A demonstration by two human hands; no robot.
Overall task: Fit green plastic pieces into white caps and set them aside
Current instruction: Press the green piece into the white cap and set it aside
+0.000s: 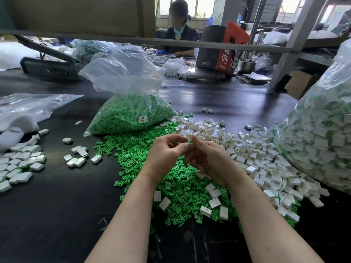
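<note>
Two hands meet at centre, left hand (167, 149) and right hand (207, 158) pinching one green plastic piece (190, 141) between fingertips, loose green pile (176, 186) at 6 o'clock, white caps (252, 154) at 3 o'clock, finished caps (20, 164) at 9 o'clock, bag of green pieces (131, 112) at 12 o'clock.

Green plastic pieces (176, 186) below the fingers (183, 138): matt. Bag (125, 73) beyond them: clear glossy film. Desk (57, 205): dark, smooth.

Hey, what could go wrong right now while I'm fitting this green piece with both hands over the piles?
The green piece pinched between left hand and right hand is tiny; if it slips, it would likely vanish into the loose green pile below. Loose white caps lie mixed into that pile, so finished and unfinished parts may get confused.
</note>
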